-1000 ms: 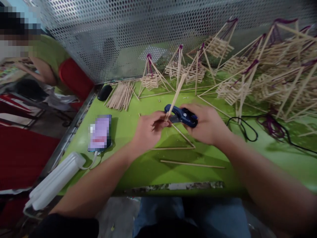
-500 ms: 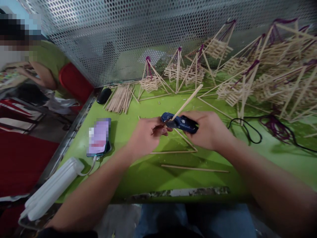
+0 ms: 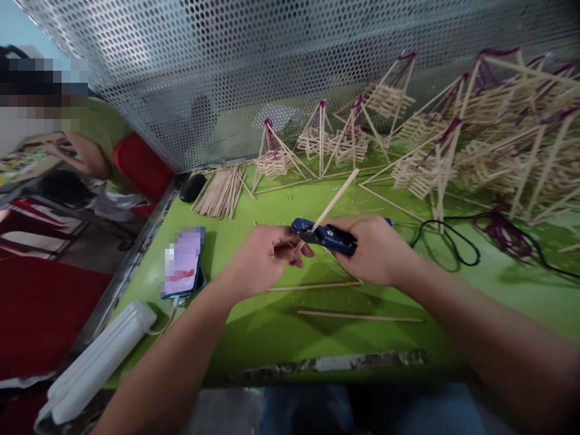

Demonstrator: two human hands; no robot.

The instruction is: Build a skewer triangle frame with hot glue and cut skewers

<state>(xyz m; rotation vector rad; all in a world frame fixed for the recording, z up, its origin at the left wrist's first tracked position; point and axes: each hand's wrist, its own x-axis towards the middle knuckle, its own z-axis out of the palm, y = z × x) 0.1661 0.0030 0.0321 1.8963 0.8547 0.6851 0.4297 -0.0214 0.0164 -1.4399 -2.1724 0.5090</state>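
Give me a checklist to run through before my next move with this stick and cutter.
1. Cutter gripped: ok, the right hand holds the blue cutter.
2. Stick held: ok, the left hand pinches the lower end of the raised stick.
3. Stick fully between the blades: cannot tell, it crosses the cutter's head but the contact is too small to judge.
4. Left fingers well away from the blades: not ok, they look very close.
5. Phone away from the cutter: ok, it lies off to the left.
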